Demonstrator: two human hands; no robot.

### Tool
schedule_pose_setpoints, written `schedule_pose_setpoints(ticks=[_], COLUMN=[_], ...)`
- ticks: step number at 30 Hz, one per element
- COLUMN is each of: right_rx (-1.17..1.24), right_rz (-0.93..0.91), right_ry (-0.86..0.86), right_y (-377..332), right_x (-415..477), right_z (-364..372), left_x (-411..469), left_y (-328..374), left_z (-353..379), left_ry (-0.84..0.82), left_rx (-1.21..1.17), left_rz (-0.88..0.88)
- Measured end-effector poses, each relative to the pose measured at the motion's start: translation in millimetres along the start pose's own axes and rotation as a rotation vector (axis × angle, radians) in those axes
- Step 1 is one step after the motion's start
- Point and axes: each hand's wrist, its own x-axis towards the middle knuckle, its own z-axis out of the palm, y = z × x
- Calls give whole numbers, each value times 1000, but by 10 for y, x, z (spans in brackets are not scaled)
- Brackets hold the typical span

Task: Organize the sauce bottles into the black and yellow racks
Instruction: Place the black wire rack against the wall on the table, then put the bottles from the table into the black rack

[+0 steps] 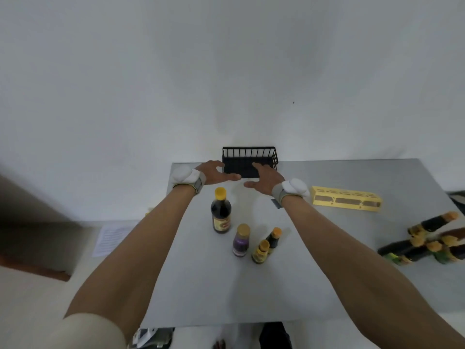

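A black wire rack (261, 153) stands at the table's far edge against the wall. My left hand (214, 172) holds its front left corner and my right hand (264, 177) lies on its front right part, both thumbs pointing inward below it. The yellow rack (346, 199) lies on the table to the right. Upright in front of my hands are a tall dark sauce bottle (221, 215) with a yellow cap, a purple-labelled bottle (241, 241), and two small bottles (261, 251), (274, 238). Several dark bottles (427, 245) lie in a heap at the right edge.
The grey table (327, 273) ends just left of my left forearm. A white wall rises right behind the black rack. A sheet of paper (108, 240) lies on the floor to the left. Both wrists wear grey bands with white pads.
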Motion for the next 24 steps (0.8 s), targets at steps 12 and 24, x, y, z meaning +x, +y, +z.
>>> schedule_pose_setpoints(ticks=[12,24], right_rx=[86,-164], right_rz=[27,-23], right_ry=[-168,-6], right_y=[-258,-310], right_x=[-843,-1109], right_z=[279,812], left_x=[-490,-584], left_y=[-222,-267], left_z=[226,580], left_ry=[-12,228], left_rx=[30,180], left_rz=[18,125])
